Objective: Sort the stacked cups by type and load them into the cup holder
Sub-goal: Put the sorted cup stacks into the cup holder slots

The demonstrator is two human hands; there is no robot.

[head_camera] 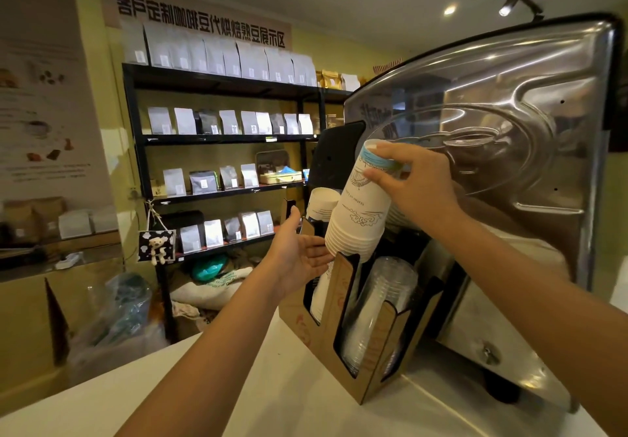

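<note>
White paper cups w/ blue band, brown cardboard holder, clear cups.

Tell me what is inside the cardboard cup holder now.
The cup holder holds clear plastic cups in front and white paper cups behind; its walls hide the stacks' lower ends.

Matt paper cups; brown cardboard holder; clear glossy plastic cups.

inverted white paper cup stack tilted above cardboard cup holder.
</note>
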